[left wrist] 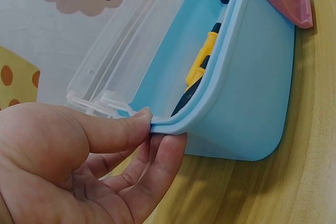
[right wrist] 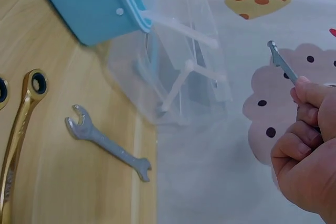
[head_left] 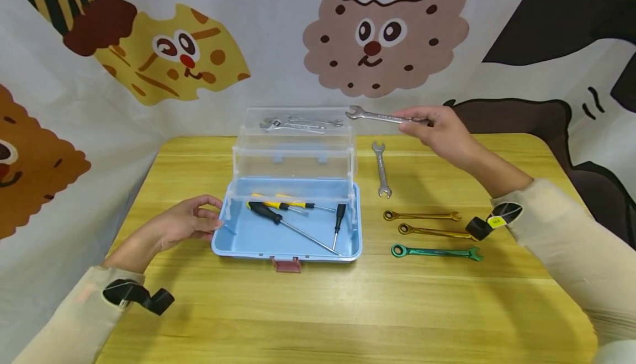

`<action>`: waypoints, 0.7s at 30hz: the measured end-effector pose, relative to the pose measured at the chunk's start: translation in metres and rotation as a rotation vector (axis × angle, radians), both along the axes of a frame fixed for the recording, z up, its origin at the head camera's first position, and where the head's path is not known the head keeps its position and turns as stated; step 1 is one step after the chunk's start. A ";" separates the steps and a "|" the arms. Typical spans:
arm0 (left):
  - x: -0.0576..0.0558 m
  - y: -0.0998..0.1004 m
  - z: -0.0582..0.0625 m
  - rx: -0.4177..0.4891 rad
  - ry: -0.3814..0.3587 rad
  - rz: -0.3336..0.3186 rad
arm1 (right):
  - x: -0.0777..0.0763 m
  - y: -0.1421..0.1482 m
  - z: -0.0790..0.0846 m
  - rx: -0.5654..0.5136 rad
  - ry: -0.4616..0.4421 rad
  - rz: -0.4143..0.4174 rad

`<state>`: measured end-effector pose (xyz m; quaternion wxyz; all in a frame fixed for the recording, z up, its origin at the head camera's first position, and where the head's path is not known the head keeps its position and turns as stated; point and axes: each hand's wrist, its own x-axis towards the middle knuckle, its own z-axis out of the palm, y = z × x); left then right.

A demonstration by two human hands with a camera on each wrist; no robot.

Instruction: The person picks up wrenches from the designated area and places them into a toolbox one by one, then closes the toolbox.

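My right hand [head_left: 439, 132] grips a silver open-end wrench [head_left: 375, 116] in the air, its open jaw pointing left beside the upper tray. My left hand [head_left: 186, 221] pinches the left rim of the blue toolbox [head_left: 293, 237], thumb on top and fingers beneath, as the left wrist view shows. The toolbox stands open with its clear trays [head_left: 293, 159] raised. Several silver wrenches [head_left: 298, 125] lie in the top tray. In the base are a long black screwdriver [head_left: 265, 212], a short black screwdriver [head_left: 340, 217] and two yellow-handled screwdrivers [head_left: 298, 202].
Right of the toolbox, another silver wrench [head_left: 381, 168] lies on the wooden table [head_left: 318, 314]. Nearer the front are two gold wrenches [head_left: 422, 216] and a green wrench [head_left: 437, 252]. A pink latch [head_left: 287, 265] hangs at the box front. Behind the table hangs a cartoon-printed cloth [head_left: 278, 49].
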<state>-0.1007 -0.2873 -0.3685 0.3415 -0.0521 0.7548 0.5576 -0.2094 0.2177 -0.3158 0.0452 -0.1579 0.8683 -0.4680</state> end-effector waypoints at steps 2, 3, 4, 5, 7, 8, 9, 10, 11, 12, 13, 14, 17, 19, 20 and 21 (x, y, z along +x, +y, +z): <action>0.000 0.000 0.000 0.004 -0.001 -0.001 | -0.002 -0.004 0.001 -0.007 -0.002 0.009; 0.000 0.000 0.000 0.007 0.000 -0.003 | -0.003 -0.007 0.001 -0.010 -0.003 0.012; 0.000 0.000 0.000 0.007 -0.001 -0.004 | -0.004 -0.009 0.001 -0.015 -0.003 0.020; 0.000 -0.001 0.000 0.007 0.000 -0.005 | -0.005 -0.012 0.001 -0.021 -0.005 0.025; 0.000 0.000 0.000 0.005 -0.002 -0.003 | -0.006 -0.018 0.002 -0.031 -0.014 0.036; 0.000 0.000 0.000 0.003 -0.002 -0.003 | -0.007 -0.021 0.002 -0.031 -0.015 0.041; 0.000 0.000 0.000 0.003 -0.002 -0.004 | -0.007 -0.024 0.002 -0.031 -0.018 0.045; 0.000 0.000 0.000 0.001 -0.002 -0.003 | -0.008 -0.027 0.003 -0.028 -0.022 0.047; 0.000 0.000 0.000 0.000 -0.003 -0.003 | -0.008 -0.030 0.003 -0.022 -0.026 0.049; 0.000 0.001 0.000 -0.002 -0.003 -0.003 | -0.008 -0.034 0.003 -0.016 -0.024 0.053; 0.000 0.001 0.000 -0.004 -0.004 -0.002 | -0.009 -0.037 0.004 -0.009 -0.020 0.059; 0.001 0.001 0.000 -0.004 -0.004 -0.001 | -0.009 -0.040 0.004 -0.009 -0.018 0.069; 0.000 0.001 0.000 -0.007 -0.004 0.001 | -0.010 -0.049 0.002 -0.014 -0.021 0.099; 0.000 0.001 0.000 -0.004 -0.004 0.001 | -0.012 -0.056 0.001 -0.016 -0.031 0.114; 0.000 0.001 0.000 -0.005 -0.004 0.000 | -0.013 -0.060 0.000 -0.018 -0.038 0.121; 0.000 0.000 0.000 -0.006 -0.003 0.000 | -0.014 -0.064 -0.001 -0.016 -0.043 0.127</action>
